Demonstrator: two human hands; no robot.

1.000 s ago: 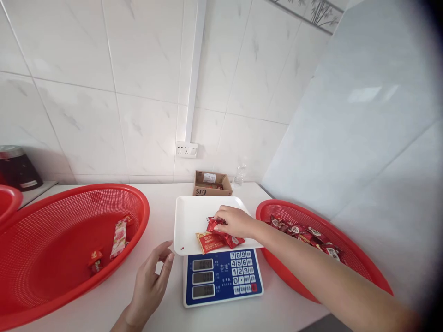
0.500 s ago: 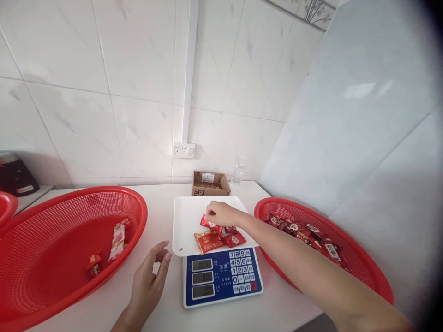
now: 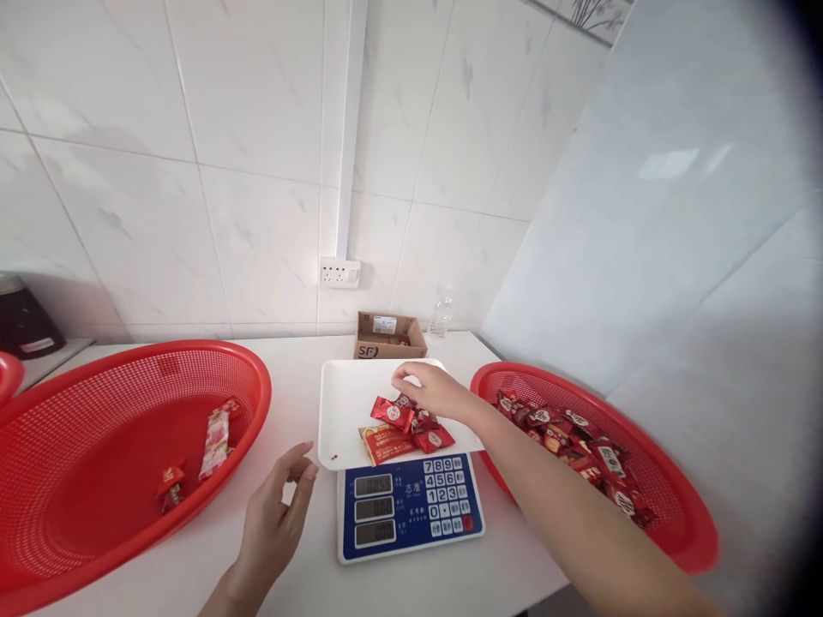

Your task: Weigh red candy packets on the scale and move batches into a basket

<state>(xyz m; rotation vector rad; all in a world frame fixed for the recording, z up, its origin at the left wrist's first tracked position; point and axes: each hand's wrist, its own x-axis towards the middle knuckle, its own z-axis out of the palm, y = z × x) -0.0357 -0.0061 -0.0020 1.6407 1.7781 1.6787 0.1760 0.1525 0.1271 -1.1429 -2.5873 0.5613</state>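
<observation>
A blue digital scale (image 3: pixel 411 504) carries a white tray (image 3: pixel 351 398) with several red snack packets (image 3: pixel 405 424) heaped at its front right. My right hand (image 3: pixel 430 387) hovers just above those packets, fingers loosely curled and holding nothing I can see. My left hand (image 3: pixel 276 518) rests open above the white counter, just left of the scale, fingers apart and empty.
A large red mesh basket (image 3: pixel 122 463) at left holds a few packets (image 3: pixel 215 433). Another red basket (image 3: pixel 669 514) at right is filled with several red packets. A cardboard box (image 3: pixel 387 335) and a small bottle (image 3: pixel 441 318) stand by the tiled wall. A dark appliance (image 3: pixel 22 317) sits far left.
My right hand has let go of the packets on the tray and lifted slightly up and back. The left hand stays beside the scale.
</observation>
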